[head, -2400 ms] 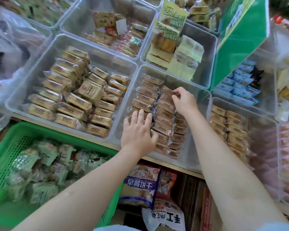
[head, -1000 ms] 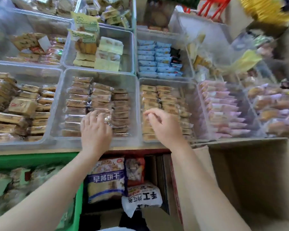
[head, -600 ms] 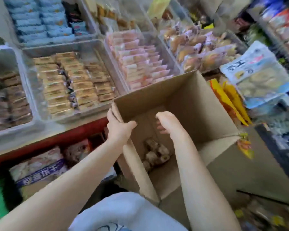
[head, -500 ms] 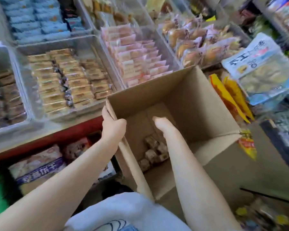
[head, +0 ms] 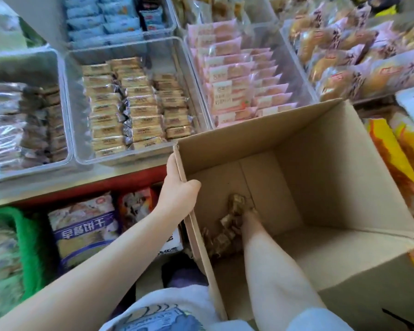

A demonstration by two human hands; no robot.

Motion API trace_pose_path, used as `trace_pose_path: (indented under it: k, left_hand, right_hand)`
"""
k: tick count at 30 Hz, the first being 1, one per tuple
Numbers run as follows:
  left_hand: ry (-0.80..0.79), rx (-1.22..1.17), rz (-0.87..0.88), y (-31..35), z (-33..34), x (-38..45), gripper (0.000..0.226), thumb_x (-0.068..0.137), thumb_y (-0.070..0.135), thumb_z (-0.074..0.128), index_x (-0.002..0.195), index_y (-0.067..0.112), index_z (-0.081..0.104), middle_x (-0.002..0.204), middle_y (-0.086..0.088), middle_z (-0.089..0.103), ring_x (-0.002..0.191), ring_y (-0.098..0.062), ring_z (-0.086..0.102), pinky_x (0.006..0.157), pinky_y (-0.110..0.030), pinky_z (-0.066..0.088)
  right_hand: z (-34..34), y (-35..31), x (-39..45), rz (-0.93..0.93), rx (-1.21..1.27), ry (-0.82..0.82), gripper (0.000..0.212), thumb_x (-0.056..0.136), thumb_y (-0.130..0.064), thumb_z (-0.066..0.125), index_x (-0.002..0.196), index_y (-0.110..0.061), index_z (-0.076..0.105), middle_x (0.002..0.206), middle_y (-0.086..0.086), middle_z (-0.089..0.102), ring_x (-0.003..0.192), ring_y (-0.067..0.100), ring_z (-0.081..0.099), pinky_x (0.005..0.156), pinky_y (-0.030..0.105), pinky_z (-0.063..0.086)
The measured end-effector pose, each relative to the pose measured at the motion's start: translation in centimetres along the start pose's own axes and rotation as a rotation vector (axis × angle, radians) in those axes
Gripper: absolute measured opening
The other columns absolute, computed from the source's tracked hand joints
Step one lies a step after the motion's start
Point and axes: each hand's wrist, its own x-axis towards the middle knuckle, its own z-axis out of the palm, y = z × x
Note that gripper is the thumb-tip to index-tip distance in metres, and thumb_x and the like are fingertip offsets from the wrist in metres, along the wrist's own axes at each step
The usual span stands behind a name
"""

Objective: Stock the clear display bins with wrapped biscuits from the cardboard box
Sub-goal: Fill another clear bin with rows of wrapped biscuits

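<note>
An open cardboard box (head: 320,168) stands at lower right, below the shelf of clear display bins. Several brown wrapped biscuits (head: 222,237) lie on its floor near the left wall. My left hand (head: 178,189) grips the top edge of the box's left wall, thumb inside. Down on the box floor, my right hand (head: 248,217) touches the biscuits, and its fingers are hidden among them. One clear bin (head: 69,96) holds rows of tan wrapped biscuits (head: 134,106). The bin to its left holds dark brown ones (head: 22,123).
A bin of pink-wrapped packs (head: 237,75) sits just behind the box, with a bin of blue packs (head: 105,17) further back. Under the shelf are large snack bags (head: 84,228) and a green basket (head: 31,244). Yellow bags (head: 402,161) crowd the box's right side.
Both hands left the brown-biscuit bin and the view swung right to the box. My left hand took the box's left wall edge, and my right hand went down to the biscuits inside.
</note>
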Motion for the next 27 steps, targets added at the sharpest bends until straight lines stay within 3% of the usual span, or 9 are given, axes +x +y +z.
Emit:
trace_pose_path:
  k: [3,5,7,12,15,17,20,22,27]
  left_hand:
    - [0.011,0.014,0.019,-0.1,0.1,0.1,0.075,0.099,0.006,0.050,0.155,0.042,0.015,0.116,0.015,0.051,0.082,-0.002,0.054,0.049,-0.009,0.041]
    - [0.006,0.013,0.034,-0.1,0.2,0.2,0.075,0.098,0.006,0.050,0.155,0.041,0.017,0.108,0.019,0.052,0.086,-0.001,0.053,0.059,-0.015,0.039]
    - [0.004,0.015,0.040,0.0,0.2,0.1,0.075,0.098,0.006,0.051,0.155,0.040,0.017,0.110,0.017,0.052,0.086,0.000,0.051,0.061,-0.016,0.036]
    - [-0.020,-0.009,0.044,0.7,0.0,-0.5,0.070,0.100,0.017,0.056,0.156,0.037,0.018,0.125,0.007,0.051,0.084,0.001,0.050,0.060,-0.016,0.036]
    - [-0.011,-0.044,0.042,1.2,-1.1,-0.9,0.063,0.098,0.044,0.059,0.153,0.031,0.031,0.136,0.005,0.055,0.110,-0.011,0.058,0.080,-0.021,0.043]
    - [0.045,-0.098,0.117,1.9,-2.8,-1.5,0.058,0.098,0.049,0.056,0.149,0.026,0.042,0.141,0.006,0.053,0.126,-0.012,0.052,0.094,-0.025,0.038]
    - [0.078,-0.260,0.289,3.5,-6.8,-2.9,0.030,0.101,0.039,0.055,0.126,0.024,0.061,0.116,0.007,0.067,0.105,-0.004,0.065,0.083,-0.021,0.047]
    - [-0.006,-0.345,0.326,4.2,-10.2,-3.7,0.020,0.100,0.033,0.058,0.119,0.027,0.063,0.104,-0.001,0.073,0.096,-0.019,0.071,0.081,-0.032,0.055]
    - [-0.015,-0.564,0.339,3.2,-21.7,-4.9,0.026,0.098,0.013,0.061,0.123,0.018,0.063,0.095,-0.007,0.071,0.076,-0.019,0.071,0.063,-0.035,0.059]
  right_hand:
    - [3.2,-2.6,2.6,-0.051,0.025,-0.004,0.026,0.095,-0.024,0.066,0.115,-0.010,0.057,0.110,0.018,0.063,0.087,0.028,0.064,0.069,0.046,0.062]
    - [5.7,-4.9,-0.2,-0.109,0.074,-0.117,0.023,0.101,-0.020,0.058,0.121,-0.008,0.057,0.103,0.015,0.066,0.079,0.026,0.066,0.058,0.039,0.061]
    - [6.8,-7.0,-3.8,-0.164,0.089,-0.226,0.027,0.102,-0.013,0.056,0.127,-0.002,0.056,0.098,0.016,0.066,0.081,0.025,0.065,0.064,0.038,0.061]
    - [5.3,-10.0,-15.1,-0.346,0.170,-0.312,0.042,0.092,-0.017,0.073,0.131,-0.015,0.057,0.117,0.013,0.068,0.097,0.029,0.072,0.058,0.036,0.060]
    - [4.0,-9.1,-21.4,-0.536,0.175,-0.486,0.027,0.103,-0.034,0.057,0.127,-0.023,0.060,0.109,0.012,0.074,0.090,0.032,0.075,0.074,0.041,0.059]
    - [4.1,-8.3,-25.0,-0.604,0.161,-0.595,0.037,0.107,-0.041,0.042,0.130,-0.022,0.063,0.110,0.014,0.075,0.084,0.032,0.073,0.071,0.038,0.056]
    - [6.7,-7.1,-28.4,-0.709,0.060,-0.635,0.044,0.107,-0.047,0.036,0.127,-0.022,0.066,0.110,0.013,0.074,0.083,0.031,0.071,0.068,0.039,0.054]
    - [9.8,-6.1,-30.2,-0.787,-0.041,-0.647,0.040,0.107,-0.045,0.038,0.125,-0.021,0.064,0.100,0.011,0.073,0.074,0.028,0.069,0.061,0.039,0.051]
    - [19.0,-1.7,-34.9,-0.904,-0.408,-0.687,0.024,0.101,-0.034,0.057,0.121,-0.020,0.060,0.090,0.008,0.072,0.069,0.023,0.068,0.051,0.031,0.047]
